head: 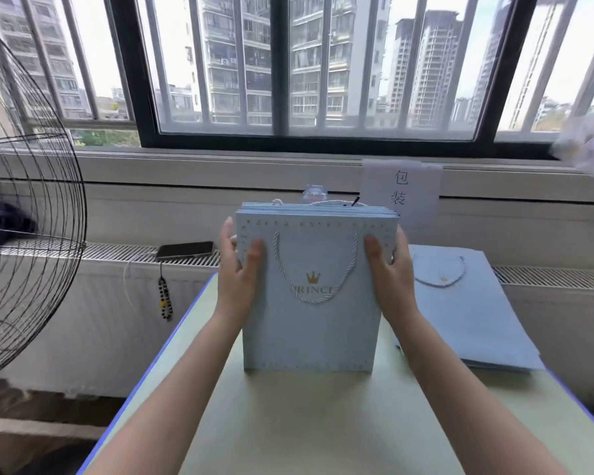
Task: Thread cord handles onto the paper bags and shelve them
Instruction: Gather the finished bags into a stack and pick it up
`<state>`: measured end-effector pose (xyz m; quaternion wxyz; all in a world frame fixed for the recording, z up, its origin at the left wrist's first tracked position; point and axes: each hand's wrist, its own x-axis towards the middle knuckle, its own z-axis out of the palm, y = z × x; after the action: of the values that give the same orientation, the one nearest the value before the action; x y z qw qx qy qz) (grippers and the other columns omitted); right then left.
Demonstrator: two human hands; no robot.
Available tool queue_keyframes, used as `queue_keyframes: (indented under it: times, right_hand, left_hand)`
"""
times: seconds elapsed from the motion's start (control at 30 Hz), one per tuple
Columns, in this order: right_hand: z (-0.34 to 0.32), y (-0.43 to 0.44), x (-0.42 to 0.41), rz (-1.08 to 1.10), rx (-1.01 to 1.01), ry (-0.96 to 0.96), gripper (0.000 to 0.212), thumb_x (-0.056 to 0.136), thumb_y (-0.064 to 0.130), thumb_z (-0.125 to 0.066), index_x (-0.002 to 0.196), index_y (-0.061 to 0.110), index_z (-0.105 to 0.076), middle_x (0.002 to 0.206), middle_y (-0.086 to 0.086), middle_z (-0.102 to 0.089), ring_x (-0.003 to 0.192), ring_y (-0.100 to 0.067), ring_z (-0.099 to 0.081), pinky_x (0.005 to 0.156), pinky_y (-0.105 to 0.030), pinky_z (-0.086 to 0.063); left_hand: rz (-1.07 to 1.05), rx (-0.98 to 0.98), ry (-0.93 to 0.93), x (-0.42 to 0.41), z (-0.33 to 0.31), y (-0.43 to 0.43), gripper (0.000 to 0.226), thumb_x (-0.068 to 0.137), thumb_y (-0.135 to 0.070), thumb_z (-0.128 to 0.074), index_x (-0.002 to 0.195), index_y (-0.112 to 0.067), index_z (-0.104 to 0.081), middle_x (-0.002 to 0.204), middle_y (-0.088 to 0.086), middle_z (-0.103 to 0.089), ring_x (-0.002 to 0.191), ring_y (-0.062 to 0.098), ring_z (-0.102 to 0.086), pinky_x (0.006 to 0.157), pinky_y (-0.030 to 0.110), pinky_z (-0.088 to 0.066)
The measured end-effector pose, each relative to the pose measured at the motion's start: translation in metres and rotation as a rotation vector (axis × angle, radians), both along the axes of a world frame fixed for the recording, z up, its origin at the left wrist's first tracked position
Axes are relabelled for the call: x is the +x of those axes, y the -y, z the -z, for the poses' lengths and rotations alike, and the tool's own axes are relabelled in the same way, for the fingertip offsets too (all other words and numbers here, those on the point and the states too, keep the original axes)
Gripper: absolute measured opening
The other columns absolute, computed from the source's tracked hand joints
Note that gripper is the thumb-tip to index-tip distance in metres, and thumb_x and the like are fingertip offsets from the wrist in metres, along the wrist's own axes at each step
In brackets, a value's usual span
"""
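Where the bundle of paper bags (311, 330) stood upright on its bottom edge on the table (323, 423), I held it from both sides.

- Left hand (235, 269): thumb on the front face, fingers behind, pinching the left edge.
- Right hand (390, 269): same pinch on the right edge.
- White cord handle (314, 299): hung down the front bag, across a gold crown.
- Flat bags (474, 320): stacked on the table, right of the bundle.
- Phone (185, 250): on the radiator (117, 252), left.
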<state>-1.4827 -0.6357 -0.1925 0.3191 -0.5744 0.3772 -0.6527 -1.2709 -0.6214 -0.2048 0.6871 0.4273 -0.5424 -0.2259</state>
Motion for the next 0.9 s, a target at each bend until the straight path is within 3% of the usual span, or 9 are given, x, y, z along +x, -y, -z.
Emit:
queue_keyframes:
  times: [0.1,0.17,0.3,0.5,0.57,0.63,0.73,0.8,0.9]
  right_hand:
    - [0.004,-0.002,0.004,0.079,0.005,-0.047,0.025,0.082,0.057,-0.056,0.093,0.034,-0.056,0.093,0.008,-0.063,0.087,-0.010,-0.062,0.066,-0.017,-0.046]
    - [0.009,-0.003,0.007,0.133,-0.012,-0.052,0.021,0.081,0.054,-0.054,0.086,0.033,-0.053,0.092,0.001,-0.062,0.083,-0.012,-0.059,0.066,-0.022,-0.045]
    - [0.008,-0.003,0.008,0.170,-0.029,-0.034,0.019,0.079,0.049,-0.052,0.082,0.031,-0.050,0.085,0.003,-0.059,0.075,-0.007,-0.054,0.062,-0.014,-0.043]
    - [0.010,-0.003,0.009,0.195,-0.052,-0.026,0.022,0.077,0.053,-0.053,0.085,0.032,-0.051,0.083,0.009,-0.059,0.075,-0.003,-0.055,0.064,-0.015,-0.042]
    - [0.010,-0.002,0.005,0.145,-0.028,-0.048,0.042,0.072,0.063,-0.053,0.098,0.030,-0.055,0.093,0.007,-0.062,0.086,-0.008,-0.059,0.071,-0.022,-0.047]
    - [0.006,-0.001,-0.001,0.049,-0.026,-0.074,0.074,0.068,0.069,-0.053,0.126,0.024,-0.049,0.109,0.011,-0.061,0.098,-0.003,-0.060,0.079,-0.024,-0.051]
    - [-0.011,0.000,-0.007,-0.008,-0.069,-0.106,0.098,0.068,0.071,-0.055,0.148,0.026,-0.021,0.121,0.034,-0.042,0.101,0.024,-0.048,0.086,-0.004,-0.042]
    - [-0.025,-0.003,-0.007,0.005,-0.111,-0.128,0.090,0.070,0.068,-0.052,0.146,0.033,-0.021,0.122,0.043,-0.028,0.107,0.028,-0.037,0.085,0.005,-0.031]
    - [-0.031,-0.004,-0.006,0.039,-0.174,-0.162,0.052,0.071,0.065,-0.052,0.118,0.045,-0.046,0.114,0.046,-0.043,0.113,0.003,-0.049,0.088,-0.010,-0.042]
  left_hand:
    - [-0.140,0.027,-0.034,-0.011,0.000,-0.002,0.039,0.094,-0.056,-0.034,0.097,-0.022,-0.053,0.085,-0.010,-0.055,0.071,-0.011,-0.050,0.066,0.009,-0.038]
    - [-0.239,0.047,-0.035,-0.016,0.014,-0.003,0.035,0.098,-0.046,-0.033,0.076,-0.020,-0.040,0.071,-0.003,-0.046,0.063,0.003,-0.042,0.058,0.015,-0.033]
    - [-0.309,0.054,0.007,-0.015,0.025,-0.003,0.034,0.100,-0.037,-0.032,0.071,-0.020,-0.029,0.065,-0.002,-0.037,0.060,0.013,-0.033,0.055,0.018,-0.030]
    - [-0.281,0.046,0.001,-0.013,0.028,-0.004,0.037,0.091,-0.049,-0.030,0.072,-0.016,-0.031,0.067,0.000,-0.038,0.061,0.012,-0.033,0.056,0.022,-0.029]
    - [-0.199,0.053,-0.028,-0.010,0.025,-0.008,0.043,0.086,-0.058,-0.033,0.074,-0.016,-0.034,0.068,-0.003,-0.038,0.057,0.004,-0.035,0.056,0.019,-0.030]
    - [-0.094,0.040,-0.058,-0.006,0.018,-0.011,0.052,0.074,-0.066,-0.035,0.082,-0.015,-0.041,0.071,-0.006,-0.041,0.056,-0.005,-0.040,0.056,0.014,-0.034]
    - [0.024,-0.021,-0.089,0.003,-0.001,-0.008,0.084,0.070,-0.075,-0.044,0.118,-0.007,-0.046,0.093,-0.010,-0.055,0.083,-0.007,-0.053,0.079,0.019,-0.043]
    - [0.044,-0.069,-0.025,0.006,-0.017,-0.005,0.097,0.069,-0.083,-0.047,0.136,-0.014,-0.037,0.116,-0.007,-0.055,0.107,0.003,-0.053,0.098,0.029,-0.041]
    - [0.053,-0.128,0.040,0.006,-0.037,-0.005,0.072,0.072,-0.079,-0.044,0.134,-0.044,-0.033,0.132,-0.002,-0.051,0.123,0.017,-0.049,0.107,0.043,-0.037]
